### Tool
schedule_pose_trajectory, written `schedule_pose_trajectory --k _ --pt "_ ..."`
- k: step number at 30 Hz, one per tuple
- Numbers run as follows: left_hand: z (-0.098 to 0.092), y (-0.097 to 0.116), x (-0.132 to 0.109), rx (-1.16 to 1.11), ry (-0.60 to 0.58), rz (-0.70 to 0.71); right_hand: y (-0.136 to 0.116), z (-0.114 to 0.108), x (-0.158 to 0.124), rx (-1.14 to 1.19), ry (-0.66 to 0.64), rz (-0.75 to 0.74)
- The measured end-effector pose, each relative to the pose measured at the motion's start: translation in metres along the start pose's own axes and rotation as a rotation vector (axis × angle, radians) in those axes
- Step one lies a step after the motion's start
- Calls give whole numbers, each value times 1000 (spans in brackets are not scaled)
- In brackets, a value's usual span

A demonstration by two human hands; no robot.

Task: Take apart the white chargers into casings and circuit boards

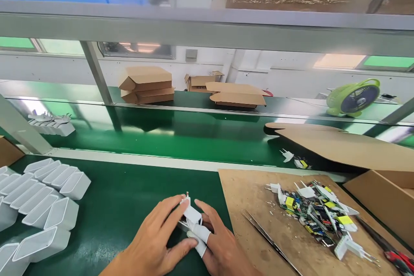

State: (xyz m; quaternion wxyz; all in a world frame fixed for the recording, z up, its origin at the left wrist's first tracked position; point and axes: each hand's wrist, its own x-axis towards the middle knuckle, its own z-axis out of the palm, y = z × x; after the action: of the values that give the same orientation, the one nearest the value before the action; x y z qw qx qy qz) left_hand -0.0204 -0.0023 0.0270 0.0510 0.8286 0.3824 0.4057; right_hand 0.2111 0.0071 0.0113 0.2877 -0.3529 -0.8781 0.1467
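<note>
Just left of the brown board, my left hand (155, 237) and my right hand (223, 248) are closed together around a white plug piece (193, 214). Its metal prong points away from me. My left fingers rest over its far end, with the thumb at its near side. White wraps cover some fingertips of my right hand, which grips the piece from the right. What lies beneath the plug piece is mostly hidden by my fingers. Metal tweezers (270, 241) lie to the right of my hands, beside a pile of small circuit boards with white plugs (318, 211).
Rows of open white plastic housings (35, 194) stand at left. The brown board (239, 189) carries the pile and red-handled pliers (396, 258). An open cardboard box (381, 207) borders it on the right. Beyond runs a green conveyor belt (194, 138); a green fan (354, 97) stands behind.
</note>
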Motion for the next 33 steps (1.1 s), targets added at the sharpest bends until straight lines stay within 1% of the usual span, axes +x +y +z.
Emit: schedule_pose_trajectory --k 3,5,8,13,17,21,24,26,27,28,30,32,33 --pt "3 2 -4 -36 72 -136 0 0 0 -27 17 52" --pt "4 2 -4 -93 89 -180 -2 -3 3 0 -8 66" --pt "3 3 -1 -142 102 -197 -8 -11 10 62 -61 22" --pt "3 1 -2 -155 106 -229 -10 -16 14 54 17 11" --pt "4 0 -4 -166 125 -245 -11 -16 12 71 -17 -40" --pt "6 0 -4 -182 123 -281 -14 -19 10 65 -9 31" --pt "6 -1 -4 -188 129 -292 -14 -18 12 113 -54 79" --pt "8 -1 -5 -188 118 -284 -12 -15 14 242 -31 110" --pt "9 0 -5 -186 111 -274 -12 -13 16 353 6 160" --pt "11 1 -6 -183 101 -259 -12 -11 18 502 42 239" --pt "17 5 -8 -180 84 -223 -14 -7 22 877 89 436" --pt "24 9 -9 -188 88 -189 -18 -7 25 1228 81 596" --pt "27 11 -9 -197 102 -179 -21 -7 27 1353 71 640"
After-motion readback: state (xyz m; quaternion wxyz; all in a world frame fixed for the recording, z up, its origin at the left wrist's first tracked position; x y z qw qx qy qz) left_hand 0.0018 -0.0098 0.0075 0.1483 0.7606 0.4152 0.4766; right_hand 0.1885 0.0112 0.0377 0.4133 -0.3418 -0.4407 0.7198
